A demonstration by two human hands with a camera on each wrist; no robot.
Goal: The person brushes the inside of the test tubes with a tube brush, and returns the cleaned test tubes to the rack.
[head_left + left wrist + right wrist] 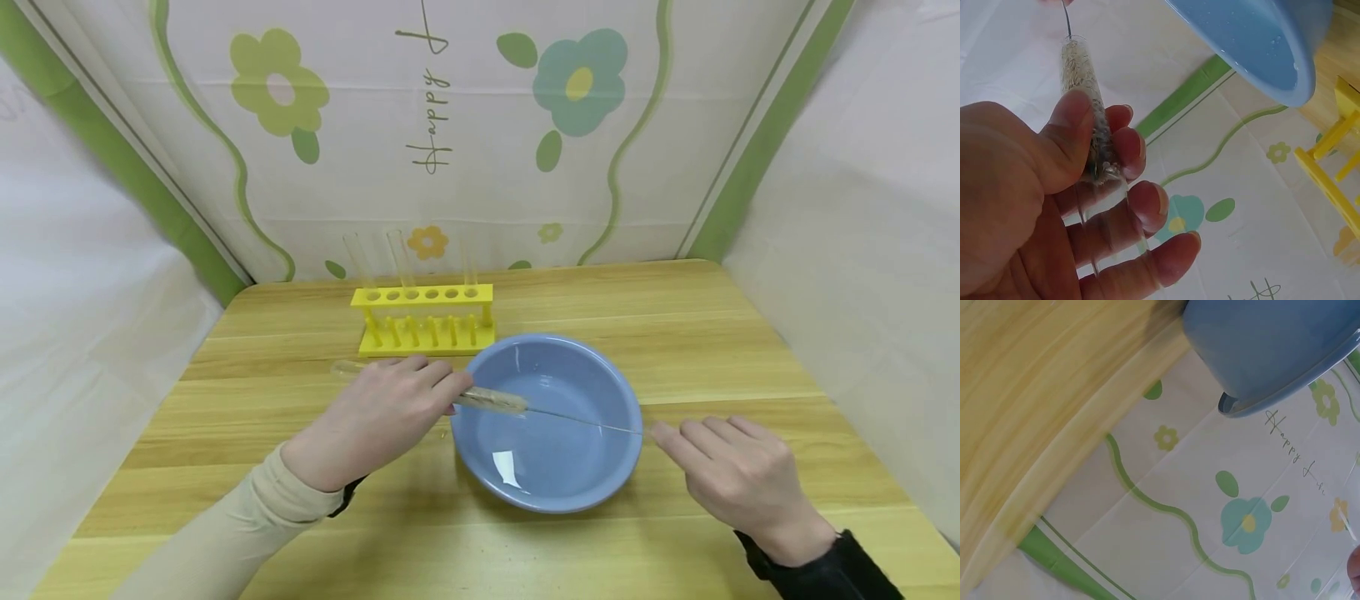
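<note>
My left hand (378,417) holds a clear glass test tube (345,367) slanting over the blue basin (546,505). In the left wrist view the thumb presses on the tube and the fingers curl round its other side. A test tube brush (1079,69) sits inside, its pale bristles filling the part near the mouth. The brush's thin wire (585,420) runs out over the basin to the right. At its far end my right hand (742,479) pinches the brush, its fingers curled. Only a fingertip of that hand shows in the right wrist view.
Behind the basin, a yellow test tube rack (423,297) stands with three clear tubes (401,260) upright in it. Water lies in the basin. A wooden table (247,392) carries everything, and a flower-patterned cloth (480,167) hangs along its back edge.
</note>
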